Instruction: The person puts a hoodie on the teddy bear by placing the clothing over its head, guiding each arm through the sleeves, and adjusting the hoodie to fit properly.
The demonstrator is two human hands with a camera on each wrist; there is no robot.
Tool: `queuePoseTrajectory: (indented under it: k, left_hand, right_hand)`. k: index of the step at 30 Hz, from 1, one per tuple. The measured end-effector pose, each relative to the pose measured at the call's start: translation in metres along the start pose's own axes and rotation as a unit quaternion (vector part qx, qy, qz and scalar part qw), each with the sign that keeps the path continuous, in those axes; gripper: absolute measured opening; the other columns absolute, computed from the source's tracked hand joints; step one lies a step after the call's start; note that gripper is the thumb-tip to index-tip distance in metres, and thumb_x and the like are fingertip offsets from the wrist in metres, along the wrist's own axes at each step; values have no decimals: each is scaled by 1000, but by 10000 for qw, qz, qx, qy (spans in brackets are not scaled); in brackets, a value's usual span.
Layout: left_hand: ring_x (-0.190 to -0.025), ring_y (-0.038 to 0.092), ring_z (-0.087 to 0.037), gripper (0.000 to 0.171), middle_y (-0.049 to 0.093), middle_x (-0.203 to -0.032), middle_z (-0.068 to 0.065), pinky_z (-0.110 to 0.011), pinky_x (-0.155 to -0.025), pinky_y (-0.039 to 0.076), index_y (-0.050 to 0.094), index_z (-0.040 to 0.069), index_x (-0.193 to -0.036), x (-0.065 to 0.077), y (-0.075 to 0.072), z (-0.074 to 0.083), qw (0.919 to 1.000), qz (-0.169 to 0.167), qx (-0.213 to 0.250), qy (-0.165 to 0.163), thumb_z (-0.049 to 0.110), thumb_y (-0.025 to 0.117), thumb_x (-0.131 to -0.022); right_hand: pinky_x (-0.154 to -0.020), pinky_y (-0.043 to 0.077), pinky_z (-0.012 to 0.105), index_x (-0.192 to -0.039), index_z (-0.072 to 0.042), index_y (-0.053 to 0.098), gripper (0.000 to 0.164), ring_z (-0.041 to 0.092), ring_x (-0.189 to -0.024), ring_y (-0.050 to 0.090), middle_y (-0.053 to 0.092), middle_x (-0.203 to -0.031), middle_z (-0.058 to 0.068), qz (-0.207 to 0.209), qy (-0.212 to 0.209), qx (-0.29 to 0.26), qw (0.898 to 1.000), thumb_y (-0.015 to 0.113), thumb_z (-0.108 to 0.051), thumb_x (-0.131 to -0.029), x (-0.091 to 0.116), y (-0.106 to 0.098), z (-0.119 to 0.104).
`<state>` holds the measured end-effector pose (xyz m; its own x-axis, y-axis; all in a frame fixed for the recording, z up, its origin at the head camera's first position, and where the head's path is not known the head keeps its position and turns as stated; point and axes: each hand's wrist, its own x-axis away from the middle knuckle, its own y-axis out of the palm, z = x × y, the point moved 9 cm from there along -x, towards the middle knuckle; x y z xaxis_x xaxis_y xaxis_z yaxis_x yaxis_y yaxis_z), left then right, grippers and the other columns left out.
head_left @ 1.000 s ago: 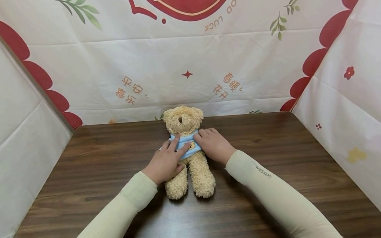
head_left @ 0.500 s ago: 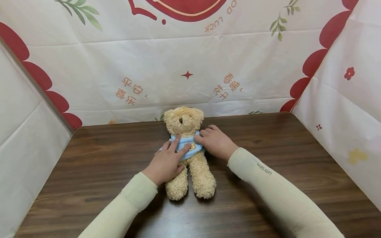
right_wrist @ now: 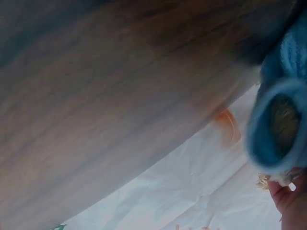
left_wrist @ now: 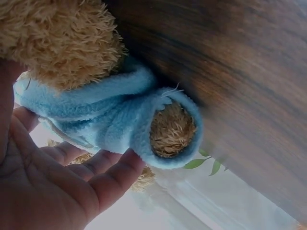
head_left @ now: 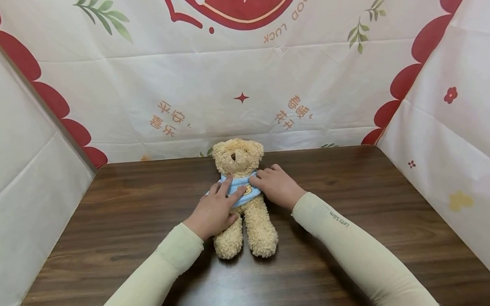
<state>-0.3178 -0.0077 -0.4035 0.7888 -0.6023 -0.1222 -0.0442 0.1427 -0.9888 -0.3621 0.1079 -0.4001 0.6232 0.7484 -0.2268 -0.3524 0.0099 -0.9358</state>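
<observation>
A tan plush teddy bear (head_left: 238, 158) in a light blue shirt (head_left: 250, 197) lies face up on the table, legs toward me. My left hand (head_left: 212, 212) rests on its belly and shirt with fingers spread. In the left wrist view, a shirt sleeve (left_wrist: 139, 127) holds the bear's arm end (left_wrist: 172, 132), which shows inside the cuff beside my fingertips. My right hand (head_left: 280, 188) pinches the shirt near the bear's shoulder on the right. In the right wrist view, the other sleeve cuff (right_wrist: 256, 151) appears with fur deep inside; only part of that hand shows.
The dark wooden table (head_left: 141, 201) extends around the bear on both sides. White printed cloth (head_left: 226, 72) hangs behind the table's far edge, and more cloth (head_left: 451, 155) walls the right side.
Both hands stay at the bear's shirt. My right hand shifts very slightly at the shoulder; the bear and left hand hold nearly the same place.
</observation>
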Motion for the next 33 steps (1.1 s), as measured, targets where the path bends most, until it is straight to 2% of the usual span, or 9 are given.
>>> queuePoseTrajectory:
  k: [6, 13, 17, 20, 23, 25, 27, 30, 33]
  left_hand:
    - [-135, 37, -45, 74, 20, -161, -20, -57, -84, 53, 32, 26, -157, -1, 0, 1, 9999, 93, -23, 50, 37, 69, -93]
    - [-133, 39, -46, 74, 20, -160, -21, -55, -83, 53, 32, 26, -157, -1, -2, 0, 10000, 79, -34, 7, 38, 68, -94]
    - [-133, 39, -46, 74, 20, -160, -21, -54, -84, 53, 32, 26, -157, -1, 0, 0, 10000, 67, -13, 5, 38, 67, -94]
    - [-133, 40, -46, 73, 19, -161, -21, -54, -84, 53, 31, 26, -158, -1, 1, 1, 10000, 43, -33, 0, 38, 67, -95]
    - [-132, 40, -45, 74, 18, -161, -22, -54, -82, 54, 30, 26, -158, -1, 2, 1, 9999, 14, -109, -15, 38, 66, -95]
    - [-131, 40, -45, 75, 18, -160, -23, -53, -80, 54, 29, 24, -158, 0, 1, 1, 9998, 26, -181, -9, 39, 67, -94]
    - [-131, 41, -45, 77, 19, -160, -23, -52, -80, 54, 29, 24, -158, 0, 1, 1, 9997, 37, -257, -28, 41, 67, -94]
    - [-130, 43, -44, 79, 20, -159, -23, -52, -80, 54, 29, 24, -158, 0, -2, 0, 9996, 82, -266, -56, 42, 68, -92]
    - [-130, 42, -44, 79, 20, -160, -23, -54, -81, 54, 29, 24, -158, -1, -2, -1, 9997, 73, -196, -122, 43, 68, -92]
  right_hand:
    - [-73, 37, 40, -97, -18, 51, 22, 16, -64, 54, 62, -78, -1, 23, 33, -5, 10000, 73, -17, -92, 0, -4, 3]
    - [-91, 46, 48, -101, -11, 52, 15, 25, -91, 57, 56, -97, 5, 15, 82, -296, 9995, 66, -10, -96, 0, -3, -2]
    - [-86, 47, 45, -101, -11, 51, 13, 24, -89, 57, 56, -96, 4, -31, 195, -192, 9996, 64, -11, -97, -1, 1, -2]
    - [-81, 46, 45, -101, -13, 51, 19, 23, -85, 61, 59, -96, 4, -183, 332, -106, 9992, 69, -16, -95, -2, 4, 2]
    - [-87, 46, 47, -104, -14, 53, 25, 25, -94, 62, 61, -103, 5, -189, 502, -189, 9984, 74, -21, -92, 1, 3, 7]
    - [-94, 43, 50, -108, -14, 55, 26, 28, -106, 59, 59, -114, 8, 5, 592, -333, 9977, 73, -22, -91, 5, -2, 8]
    - [-93, 43, 50, -106, -13, 56, 22, 30, -107, 54, 56, -116, 10, 414, 677, -472, 9957, 70, -21, -92, 10, -13, 8]
    - [-76, 45, 43, -91, -11, 57, 11, 27, -85, 52, 56, -96, 8, 1130, 670, -682, 9890, 67, -16, -91, 18, -35, 1]
    - [-60, 41, 36, -79, -12, 53, 20, 20, -65, 44, 50, -75, 1, 1303, 628, -913, 9853, 68, -15, -91, 22, -46, -8]
